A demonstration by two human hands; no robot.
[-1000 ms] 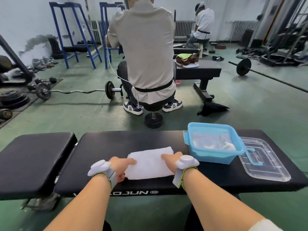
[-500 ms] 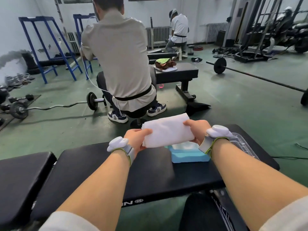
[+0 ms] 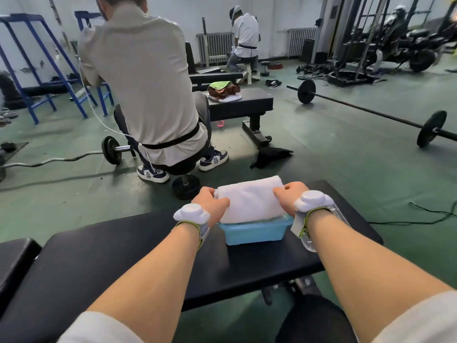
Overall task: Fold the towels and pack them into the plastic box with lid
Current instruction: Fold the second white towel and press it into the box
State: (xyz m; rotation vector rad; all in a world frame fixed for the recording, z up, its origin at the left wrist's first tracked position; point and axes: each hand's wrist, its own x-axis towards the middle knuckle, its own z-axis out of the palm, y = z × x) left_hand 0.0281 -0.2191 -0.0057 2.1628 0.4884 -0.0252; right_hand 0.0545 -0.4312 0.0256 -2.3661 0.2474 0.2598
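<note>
Gripping the folded towel (image 3: 249, 199) at its short ends: left hand (image 3: 210, 203) and right hand (image 3: 290, 196), thumbs on top, fingers curled beneath, both forearms stretched forward and nearly parallel. Towel: white, soft nap, thick rectangular fold, held between the hands, directly over the plastic box (image 3: 254, 232) and hiding its opening. Box: pale blue, smooth, straight-walled, near rim showing under the towel. Black padded bench (image 3: 123, 263): bare matte surface nearer than and left of the left hand.
</note>
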